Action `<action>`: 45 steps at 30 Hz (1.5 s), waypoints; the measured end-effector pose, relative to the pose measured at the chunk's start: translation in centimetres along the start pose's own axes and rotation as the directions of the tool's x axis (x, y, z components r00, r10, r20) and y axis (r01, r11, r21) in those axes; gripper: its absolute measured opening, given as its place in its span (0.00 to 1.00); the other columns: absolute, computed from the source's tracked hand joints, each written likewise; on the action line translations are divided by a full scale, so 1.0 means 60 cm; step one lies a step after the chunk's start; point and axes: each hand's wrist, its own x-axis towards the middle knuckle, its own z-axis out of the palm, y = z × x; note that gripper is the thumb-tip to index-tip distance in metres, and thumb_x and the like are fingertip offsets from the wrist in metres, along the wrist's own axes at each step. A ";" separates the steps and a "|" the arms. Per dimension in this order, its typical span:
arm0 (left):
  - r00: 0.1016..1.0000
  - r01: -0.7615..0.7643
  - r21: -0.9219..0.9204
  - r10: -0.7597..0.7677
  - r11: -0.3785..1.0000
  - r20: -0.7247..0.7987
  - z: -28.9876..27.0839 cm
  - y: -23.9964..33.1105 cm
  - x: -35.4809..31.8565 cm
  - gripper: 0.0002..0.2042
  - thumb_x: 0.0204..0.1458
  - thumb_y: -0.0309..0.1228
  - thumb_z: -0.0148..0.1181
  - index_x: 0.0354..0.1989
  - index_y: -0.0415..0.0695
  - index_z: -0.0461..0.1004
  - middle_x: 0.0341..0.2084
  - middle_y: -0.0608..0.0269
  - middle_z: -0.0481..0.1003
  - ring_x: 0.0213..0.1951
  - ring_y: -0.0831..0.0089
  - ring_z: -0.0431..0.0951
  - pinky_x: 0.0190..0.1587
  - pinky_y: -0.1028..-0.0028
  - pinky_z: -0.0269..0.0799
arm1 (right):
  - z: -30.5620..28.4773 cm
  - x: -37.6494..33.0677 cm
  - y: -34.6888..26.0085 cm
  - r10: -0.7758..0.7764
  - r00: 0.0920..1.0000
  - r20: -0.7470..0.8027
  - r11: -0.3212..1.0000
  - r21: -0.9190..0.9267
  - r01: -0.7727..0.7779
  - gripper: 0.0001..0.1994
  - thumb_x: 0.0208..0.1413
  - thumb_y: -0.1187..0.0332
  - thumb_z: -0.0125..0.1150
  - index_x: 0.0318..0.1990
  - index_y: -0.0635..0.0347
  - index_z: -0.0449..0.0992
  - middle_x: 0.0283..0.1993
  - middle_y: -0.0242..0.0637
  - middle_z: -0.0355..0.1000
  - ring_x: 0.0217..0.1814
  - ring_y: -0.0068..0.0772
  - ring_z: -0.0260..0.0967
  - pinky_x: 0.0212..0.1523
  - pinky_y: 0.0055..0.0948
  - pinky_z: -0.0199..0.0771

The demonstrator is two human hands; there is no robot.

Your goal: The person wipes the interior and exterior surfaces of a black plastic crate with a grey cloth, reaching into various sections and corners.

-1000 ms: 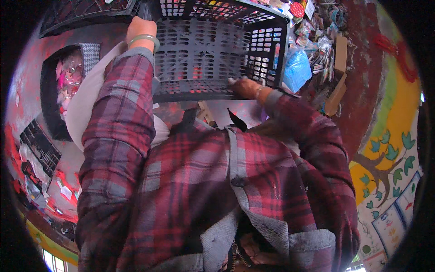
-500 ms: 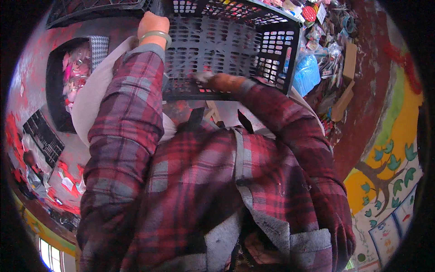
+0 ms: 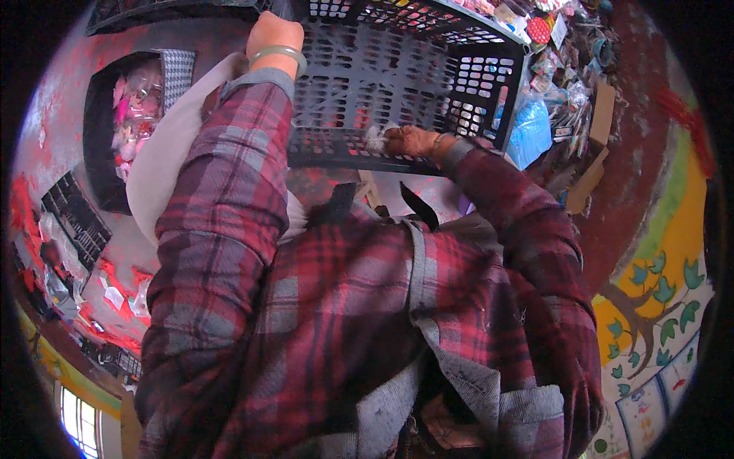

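A large black plastic crate [image 3: 367,73] with slotted walls and floor is tipped toward me in front of my chest. My left hand [image 3: 275,36], a pale bangle at its wrist, is closed over the crate's left rim. Inside the crate, along its near wall, my right hand [image 3: 417,142] is closed on a crumpled whitish cloth [image 3: 378,138]. The cloth touches or nearly touches the slotted wall. The left fingertips are hidden behind the rim.
Left stands a black bin [image 3: 97,145] with pink bagged items [image 3: 139,115]; a black slotted panel [image 3: 76,218] lies nearer. Heaped small packages, a blue bag [image 3: 530,134] and a cardboard piece [image 3: 601,115] lie right. Another black crate [image 3: 176,14] is at far left.
My right hand has moved right along the crate's near wall with the cloth. The left hand keeps its hold on the rim. The whole view has shifted slightly.
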 end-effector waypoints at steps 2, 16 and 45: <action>0.999 -0.003 -0.001 0.003 1.000 -0.038 0.009 -0.011 0.006 0.16 0.43 0.32 0.49 0.40 0.38 0.68 0.38 0.45 0.72 0.42 0.52 0.73 0.44 0.60 0.67 | -0.002 0.021 -0.017 0.084 0.993 0.080 0.995 -0.052 -0.080 0.12 0.51 0.59 0.47 0.36 0.56 0.67 0.27 0.34 0.67 0.23 0.29 0.64 0.23 0.32 0.65; 1.000 -0.005 0.018 0.005 1.000 -0.029 0.007 -0.015 0.006 0.15 0.45 0.33 0.49 0.40 0.38 0.68 0.37 0.46 0.73 0.41 0.51 0.73 0.43 0.60 0.68 | 0.058 0.193 -0.123 -0.131 0.989 0.076 0.924 -0.352 0.149 0.15 0.54 0.58 0.44 0.38 0.57 0.74 0.33 0.41 0.73 0.35 0.36 0.71 0.34 0.34 0.70; 0.973 -0.229 -0.049 0.229 0.972 0.007 0.030 -0.062 0.043 0.26 0.52 0.50 0.40 0.34 0.34 0.68 0.30 0.38 0.72 0.36 0.43 0.72 0.40 0.54 0.66 | 0.078 0.312 -0.187 -0.091 0.996 -0.015 0.966 -0.246 0.084 0.14 0.44 0.65 0.51 0.41 0.51 0.72 0.40 0.41 0.72 0.42 0.46 0.70 0.41 0.42 0.69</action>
